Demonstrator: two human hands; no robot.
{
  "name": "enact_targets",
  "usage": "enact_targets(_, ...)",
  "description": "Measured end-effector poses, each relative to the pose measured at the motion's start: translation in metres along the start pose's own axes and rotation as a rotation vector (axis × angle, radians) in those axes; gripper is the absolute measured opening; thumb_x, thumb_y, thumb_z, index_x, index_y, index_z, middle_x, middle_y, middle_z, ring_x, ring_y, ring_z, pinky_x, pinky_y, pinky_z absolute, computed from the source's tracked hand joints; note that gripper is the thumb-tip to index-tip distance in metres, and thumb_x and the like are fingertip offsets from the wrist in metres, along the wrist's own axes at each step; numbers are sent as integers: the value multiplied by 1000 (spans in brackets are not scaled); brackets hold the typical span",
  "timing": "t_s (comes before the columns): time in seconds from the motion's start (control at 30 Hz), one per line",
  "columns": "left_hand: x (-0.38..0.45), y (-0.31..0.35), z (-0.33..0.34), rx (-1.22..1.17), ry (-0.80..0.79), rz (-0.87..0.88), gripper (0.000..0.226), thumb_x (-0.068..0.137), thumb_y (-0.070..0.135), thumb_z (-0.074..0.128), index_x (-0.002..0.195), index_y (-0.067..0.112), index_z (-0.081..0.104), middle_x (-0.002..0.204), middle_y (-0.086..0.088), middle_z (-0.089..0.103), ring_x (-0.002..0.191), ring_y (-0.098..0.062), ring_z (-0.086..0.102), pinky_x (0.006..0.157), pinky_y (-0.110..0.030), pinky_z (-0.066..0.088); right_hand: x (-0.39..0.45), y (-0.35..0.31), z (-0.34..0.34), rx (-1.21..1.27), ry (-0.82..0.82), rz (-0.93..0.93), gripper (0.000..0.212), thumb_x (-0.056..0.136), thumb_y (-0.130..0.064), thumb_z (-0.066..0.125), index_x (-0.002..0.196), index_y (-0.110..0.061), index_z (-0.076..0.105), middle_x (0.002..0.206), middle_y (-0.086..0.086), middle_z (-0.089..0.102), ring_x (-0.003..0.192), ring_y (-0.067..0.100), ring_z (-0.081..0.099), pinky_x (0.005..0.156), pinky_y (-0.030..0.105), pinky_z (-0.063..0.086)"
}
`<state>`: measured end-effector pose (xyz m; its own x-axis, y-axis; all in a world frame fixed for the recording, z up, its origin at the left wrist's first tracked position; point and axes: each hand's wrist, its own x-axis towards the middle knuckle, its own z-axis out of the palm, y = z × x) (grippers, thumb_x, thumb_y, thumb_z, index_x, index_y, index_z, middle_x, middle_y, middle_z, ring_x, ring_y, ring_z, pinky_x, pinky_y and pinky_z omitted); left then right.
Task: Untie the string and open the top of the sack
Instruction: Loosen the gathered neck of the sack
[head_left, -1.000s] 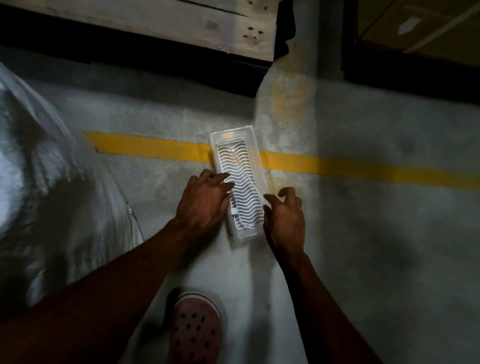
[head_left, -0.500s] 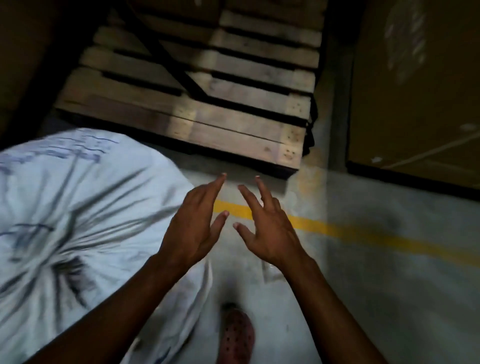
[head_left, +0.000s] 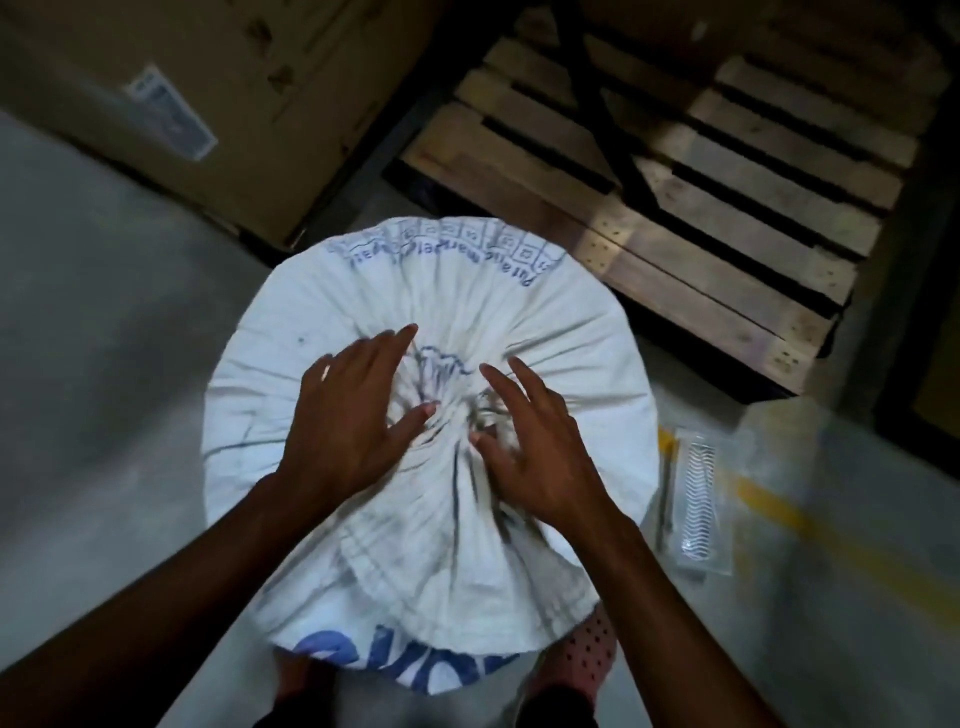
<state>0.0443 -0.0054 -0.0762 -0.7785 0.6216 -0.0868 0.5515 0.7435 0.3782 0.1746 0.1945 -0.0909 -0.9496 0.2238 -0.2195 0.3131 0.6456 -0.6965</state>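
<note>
A full white woven sack (head_left: 561, 322) with blue print stands upright on the floor below me. Its top is gathered into a bunched knot (head_left: 441, 374) at the centre, with pleats radiating outward. No string can be made out in the blur. My left hand (head_left: 348, 421) hovers just left of the knot, fingers spread, thumb near the gathered cloth. My right hand (head_left: 530, 447) is just right of the knot, fingers spread, its fingertips blurred at the folds. Neither hand holds anything.
A white plastic tray (head_left: 698, 499) lies on the concrete floor to the right, over a yellow line (head_left: 769, 504). A wooden pallet (head_left: 691, 171) sits behind the sack on the right, a cardboard box (head_left: 208, 98) behind on the left. My pink clog (head_left: 587, 660) shows below.
My view has swung left from the tray to the sack. Both hands left the tray and came over the sack's gathered top.
</note>
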Motion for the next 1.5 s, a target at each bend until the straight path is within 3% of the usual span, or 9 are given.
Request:
enact_targets(0.17, -14, -18, 9, -186, -70, -40, 55, 87, 65, 58, 128, 31, 70, 86, 11, 78, 88, -12, 76, 85, -37, 57, 3, -2, 35, -43, -9, -20, 30, 90, -37, 64, 118, -31, 71, 145, 4, 58, 134, 26, 52, 107, 48, 46)
enact_targets(0.43, -5, -18, 9, -536, -227, -105, 51, 79, 60, 72, 124, 37, 71, 74, 9, 68, 67, 2, 62, 74, -31, 51, 23, -3, 17, -191, 4, -162, 16, 88, -18, 66, 97, -26, 76, 124, 2, 67, 109, 30, 61, 90, 48, 52)
enact_targets(0.57, -4, -15, -4, -731, -261, 6, 43, 89, 50, 75, 130, 39, 69, 97, 8, 73, 80, -6, 71, 74, -33, 56, 32, 4, 5, -194, -24, -222, 17, 87, -14, 70, 97, -26, 78, 119, 1, 68, 106, 28, 61, 88, 45, 51)
enact_targets(0.73, -26, -28, -21, -593, -453, 342, 80, 68, 65, 88, 140, 43, 64, 148, 13, 57, 138, -4, 54, 111, -22, 45, 32, 8, 3, -125, -54, -196, 20, 88, -10, 69, 97, -25, 79, 119, -2, 68, 108, 23, 58, 93, 32, 45)
enact_targets(0.83, -36, -42, -21, -448, -547, 406, 91, 63, 75, 84, 145, 57, 53, 164, 18, 36, 149, 3, 36, 118, -17, 34, 30, 10, 5, -80, -29, -186, 20, 87, -7, 70, 96, -23, 80, 117, -1, 69, 108, 24, 59, 93, 34, 47)
enact_targets(0.93, -37, -48, -15, -425, -494, 486, 71, 78, 62, 81, 144, 47, 60, 165, 10, 37, 148, 4, 37, 116, -16, 35, 30, 13, 8, -41, -9, -158, 21, 87, -7, 71, 95, -24, 80, 117, -2, 69, 109, 22, 59, 94, 35, 47)
enact_targets(1.13, -28, -19, -10, -645, -152, 273, 5, 90, 23, 73, 85, 21, 74, 107, 2, 70, 94, -11, 70, 80, -43, 54, 24, 0, -2, 37, -15, -164, 15, 90, -10, 73, 102, -17, 80, 113, 1, 71, 105, 8, 61, 87, 10, 41)
enact_targets(1.33, -1, 17, -38, -512, -31, -190, 72, 60, 83, 66, 49, 17, 40, 46, 2, 43, 50, -14, 43, 54, -40, 35, -4, -68, -65, 476, 40, 131, 32, 90, -54, 58, 108, -32, 74, 107, -10, 77, 96, 9, 72, 80, 30, 57)
enact_targets(1.5, 23, 25, -53, -316, 18, -249, 84, 66, 91, 65, 51, 13, 38, 46, 1, 45, 50, -15, 48, 50, -34, 26, -30, -115, -105, 147, -301, 138, 86, 62, -72, 79, 137, -54, 41, 125, -25, 61, 110, -5, 60, 88, 22, 51)
